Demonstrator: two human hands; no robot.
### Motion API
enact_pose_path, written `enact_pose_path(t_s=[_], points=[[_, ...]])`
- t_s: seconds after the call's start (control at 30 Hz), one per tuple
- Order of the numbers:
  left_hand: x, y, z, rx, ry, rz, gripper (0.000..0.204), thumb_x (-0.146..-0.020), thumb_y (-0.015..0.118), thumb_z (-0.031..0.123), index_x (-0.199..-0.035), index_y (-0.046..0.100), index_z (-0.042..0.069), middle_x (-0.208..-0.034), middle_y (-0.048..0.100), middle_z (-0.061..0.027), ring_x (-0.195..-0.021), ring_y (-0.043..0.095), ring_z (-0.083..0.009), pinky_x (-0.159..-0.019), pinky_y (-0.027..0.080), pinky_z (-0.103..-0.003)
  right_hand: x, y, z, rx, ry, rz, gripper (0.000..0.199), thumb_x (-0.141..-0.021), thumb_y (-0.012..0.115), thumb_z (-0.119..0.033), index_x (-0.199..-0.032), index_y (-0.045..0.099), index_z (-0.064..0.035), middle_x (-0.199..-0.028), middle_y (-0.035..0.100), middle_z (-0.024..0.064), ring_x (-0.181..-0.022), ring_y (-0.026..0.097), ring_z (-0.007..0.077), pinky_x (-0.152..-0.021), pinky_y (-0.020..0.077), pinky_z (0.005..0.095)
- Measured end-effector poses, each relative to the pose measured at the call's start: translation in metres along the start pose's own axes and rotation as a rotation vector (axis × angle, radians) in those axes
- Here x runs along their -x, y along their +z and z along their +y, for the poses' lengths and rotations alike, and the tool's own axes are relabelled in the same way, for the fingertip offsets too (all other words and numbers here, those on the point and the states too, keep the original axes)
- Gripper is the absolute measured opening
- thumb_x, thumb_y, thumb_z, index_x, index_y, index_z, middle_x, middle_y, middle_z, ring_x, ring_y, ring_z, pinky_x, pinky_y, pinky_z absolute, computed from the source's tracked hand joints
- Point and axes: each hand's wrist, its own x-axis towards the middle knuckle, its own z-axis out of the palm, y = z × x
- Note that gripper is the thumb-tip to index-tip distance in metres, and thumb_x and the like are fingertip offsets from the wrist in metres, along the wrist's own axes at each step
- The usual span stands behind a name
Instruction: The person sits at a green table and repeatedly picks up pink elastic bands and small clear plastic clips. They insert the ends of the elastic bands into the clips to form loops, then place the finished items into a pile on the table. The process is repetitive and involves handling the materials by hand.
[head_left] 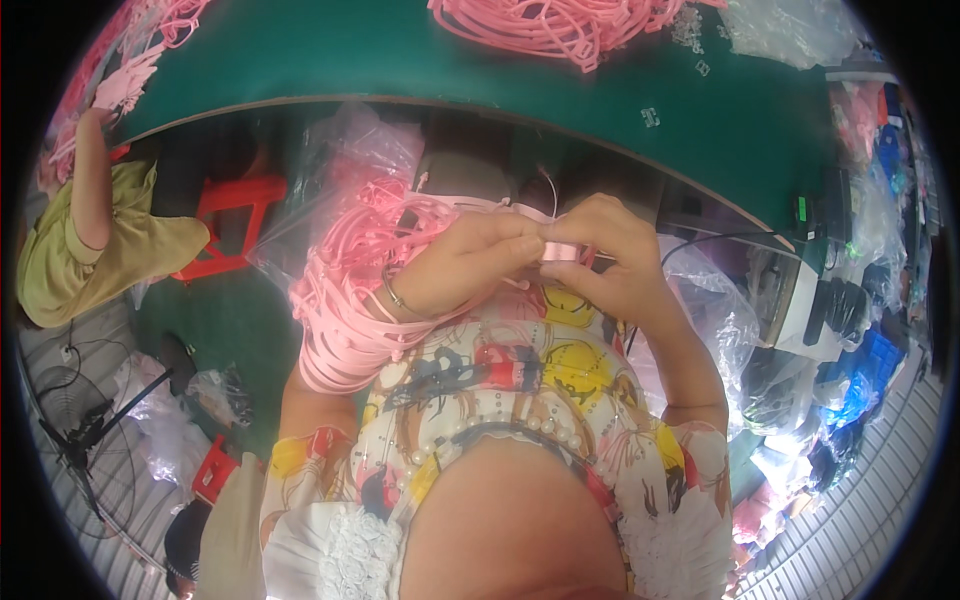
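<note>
In front of my body, my left hand (478, 250) and my right hand (612, 245) meet, fingertips almost touching. Both pinch a short, flat loop of glossy pink strap (560, 252); its ends are partly hidden behind my fingers. A thick bundle of thin pink straps (335, 310) hangs over my left forearm, with small fittings visible on some of them. One thin strand sticks up just above my hands. A bracelet (394, 292) circles my left wrist.
A green table (330, 50) curves across the far side, bearing a pile of pink straps (560, 25) and small clear plastic pieces (650, 117). At left, another person in a yellow-green top (100, 240) handles pink straps near a red stool (235, 225). Plastic bags (705, 300) lie at right.
</note>
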Motion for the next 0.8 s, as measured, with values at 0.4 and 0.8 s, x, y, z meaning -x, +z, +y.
enact_pose_path(t_s=[0.4, 0.8], points=[[0.005, -0.007, 0.004, -0.054, 0.049, -0.007, 0.021, -0.094, 0.055, 0.01, -0.104, 0.064, -0.005, -0.094, 0.065, -0.0075, -0.081, 0.057, -0.0082, -0.071, 0.047, -0.023, -0.003, 0.003, -0.001, -0.091, -0.011, 0.027, 0.028, -0.065, 0.077, -0.009, -0.091, 0.068, -0.0055, -0.079, 0.062, 0.0083, -0.072, 0.057, 0.0254, -0.073, 0.0434, 0.0364], [0.016, 0.002, 0.013, -0.12, 0.065, 0.09, 0.021, -0.092, 0.058, 0.011, -0.101, 0.064, -0.006, -0.091, 0.063, -0.0055, -0.079, 0.055, -0.0078, -0.068, 0.044, -0.023, -0.016, 0.014, -0.002, -0.071, -0.112, 0.014, 0.029, -0.064, 0.08, -0.012, -0.091, 0.07, -0.0059, -0.078, 0.061, 0.0073, -0.067, 0.055, 0.0206, -0.065, 0.0426, 0.0313]])
